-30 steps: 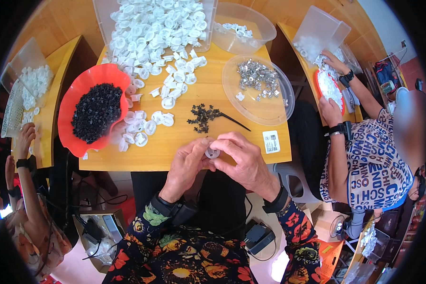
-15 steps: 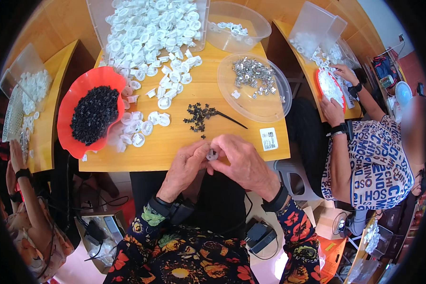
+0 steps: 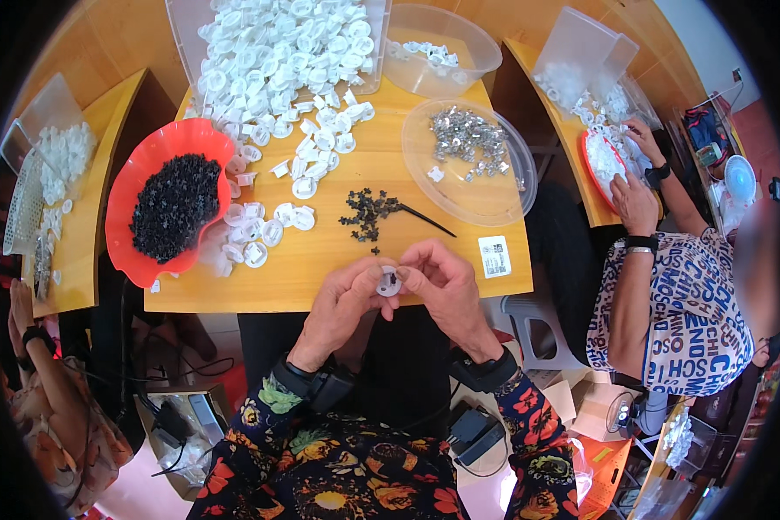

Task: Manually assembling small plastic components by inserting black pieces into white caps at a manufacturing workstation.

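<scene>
In front of the table's near edge, my left hand (image 3: 338, 303) pinches a small round white plastic part (image 3: 389, 282) between thumb and fingers. A dark bit shows in the middle of its face, which is turned up. At its right rim, my right hand (image 3: 449, 290) is closed, thumb and forefinger against the part; whether they also pinch something tiny is hidden. Just beyond my hands lies a small pile of black star-like pieces (image 3: 366, 212), with a thin black stick (image 3: 429, 220) pointing right from it. Loose white plastic parts (image 3: 256, 230) lie to the left.
A red bowl (image 3: 123, 230) of black pieces stands left. Behind it, a clear box (image 3: 180, 52) spills white parts. A shallow clear dish (image 3: 503, 198) holds metal pieces, a clear tub (image 3: 487, 68) white ones. A label (image 3: 495, 257) lies right. People work at both sides.
My right hand has drawn back slightly and its fingers have lifted, uncovering more of the white part. The part's face is now tilted up. The co-worker's hands at right have moved.
</scene>
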Demonstrator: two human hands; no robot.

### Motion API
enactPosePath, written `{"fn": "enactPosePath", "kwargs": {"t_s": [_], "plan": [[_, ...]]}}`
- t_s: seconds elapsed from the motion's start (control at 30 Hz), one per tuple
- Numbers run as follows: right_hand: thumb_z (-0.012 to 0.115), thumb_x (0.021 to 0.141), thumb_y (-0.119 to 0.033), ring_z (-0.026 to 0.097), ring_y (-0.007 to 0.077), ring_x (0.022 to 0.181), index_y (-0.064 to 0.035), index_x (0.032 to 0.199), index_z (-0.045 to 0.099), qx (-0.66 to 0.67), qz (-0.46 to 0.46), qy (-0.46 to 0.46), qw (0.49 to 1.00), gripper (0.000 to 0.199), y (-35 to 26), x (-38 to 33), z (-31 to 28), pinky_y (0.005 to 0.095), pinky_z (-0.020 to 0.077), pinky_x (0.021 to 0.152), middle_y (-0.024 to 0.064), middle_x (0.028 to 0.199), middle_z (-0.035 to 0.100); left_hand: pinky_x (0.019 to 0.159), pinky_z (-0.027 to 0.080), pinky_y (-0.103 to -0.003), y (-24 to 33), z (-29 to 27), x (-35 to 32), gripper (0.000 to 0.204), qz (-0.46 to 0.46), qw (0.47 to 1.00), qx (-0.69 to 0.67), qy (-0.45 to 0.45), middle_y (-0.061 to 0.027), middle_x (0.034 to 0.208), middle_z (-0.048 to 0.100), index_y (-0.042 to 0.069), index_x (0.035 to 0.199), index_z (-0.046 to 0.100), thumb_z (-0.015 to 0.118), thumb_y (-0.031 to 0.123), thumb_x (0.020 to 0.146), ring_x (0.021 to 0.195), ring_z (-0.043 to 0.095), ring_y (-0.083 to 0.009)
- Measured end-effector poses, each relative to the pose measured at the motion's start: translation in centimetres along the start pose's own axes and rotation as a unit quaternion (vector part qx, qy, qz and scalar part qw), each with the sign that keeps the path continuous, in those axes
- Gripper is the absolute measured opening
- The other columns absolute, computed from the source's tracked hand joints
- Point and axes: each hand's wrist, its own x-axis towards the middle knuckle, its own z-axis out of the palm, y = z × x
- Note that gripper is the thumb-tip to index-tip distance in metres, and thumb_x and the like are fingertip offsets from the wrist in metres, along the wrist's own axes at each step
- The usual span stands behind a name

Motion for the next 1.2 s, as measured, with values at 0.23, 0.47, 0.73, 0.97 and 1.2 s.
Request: {"fn": "enactPosePath", "kwargs": {"t_s": [0.23, 0.47, 0.73, 0.97, 1.2], "plan": [[0.058, 0.091, -0.003, 0.061, 0.0139, 0.070, 0.0020, 0.096, 0.049, 0.058, 0.049, -0.013, 0.997, 0.011, 0.8, 0.2, -0.1, 0.0263, 0.0525, 0.062, 0.0081, 0.083, 0.059, 0.068, 0.047, -0.024, -0.3, -0.1, -0.2, 0.030, 0.022, 1.000, -0.001, -0.006, -0.0071, 0.091, 0.057, -0.005, 0.110, 0.054, 0.038, 0.019, 0.101, 0.080, 0.055, -0.0118], [0.057, 0.091, -0.001, 0.061, 0.0127, 0.069, -0.0005, 0.093, 0.048, 0.040, 0.044, -0.014, 0.998, 0.010, 1.1, 0.2, -0.2, 0.0241, 0.0507, 0.061, 0.0061, 0.081, 0.058, 0.064, 0.045, -0.023, -0.6, 0.5, -0.3, 0.027, 0.078, 0.989, 0.121, 0.024, -0.0051, 0.084, 0.057, -0.004, 0.108, 0.056, 0.039, 0.016, 0.100, 0.072, 0.054, -0.0101], [0.060, 0.090, -0.005, 0.057, 0.0070, 0.071, 0.0005, 0.098, 0.051, 0.061, 0.067, 0.002, 0.996, 0.013, 1.0, 0.6, -1.2, 0.0237, 0.0492, 0.061, 0.0036, 0.083, 0.056, 0.062, 0.047, -0.023, -0.2, 0.3, 0.2, 0.030, 0.035, 0.999, -0.017, 0.006, -0.0075, 0.091, 0.057, -0.002, 0.118, 0.051, 0.040, 0.020, 0.100, 0.074, 0.055, -0.0104], [0.071, 0.070, -0.005, 0.057, 0.0253, 0.072, -0.0051, 0.108, 0.056, -0.389, -0.113, -0.050, 0.913, 0.041, -2.9, 1.2, 0.7, 0.0310, 0.0467, 0.062, 0.0117, 0.089, 0.055, 0.064, 0.050, -0.024, 0.9, 0.9, 0.5, 0.033, 0.017, 0.999, 0.005, 0.046, -0.0088, 0.096, 0.057, 0.000, 0.121, 0.047, 0.040, 0.024, 0.100, 0.075, 0.058, -0.0136], [0.072, 0.071, -0.009, 0.048, 0.0101, 0.053, -0.0060, 0.096, 0.064, -0.431, -0.144, 0.027, 0.891, 0.026, -5.0, 7.4, -2.7, 0.0268, 0.0418, 0.052, 0.0032, 0.067, 0.054, 0.072, 0.051, -0.029, 0.0, -0.3, 0.2, 0.035, -0.007, 0.994, -0.108, 0.017, -0.0132, 0.096, 0.057, -0.003, 0.125, 0.040, 0.035, 0.021, 0.101, 0.081, 0.059, -0.0181]]}}
